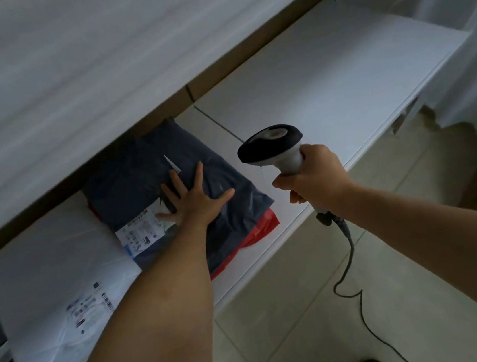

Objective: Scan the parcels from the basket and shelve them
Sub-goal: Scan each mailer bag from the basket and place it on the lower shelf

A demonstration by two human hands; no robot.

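A dark grey parcel bag (140, 174) with a white label (142, 230) lies on the white shelf (324, 86), on top of a red parcel (262, 227). My left hand (193, 198) presses flat on the grey parcel with fingers spread. To its right, my right hand (313, 176) grips a corded barcode scanner (271, 143) by its grey handle, with the black head held above the shelf. A large white parcel (57, 281) with a printed label lies at the shelf's left end, beside the grey one.
A white shelf board (67, 66) hangs over the back of the parcels. The right half of the lower shelf is bare. The scanner's cable (347, 260) trails down over the tiled floor (310, 337). The basket is out of view.
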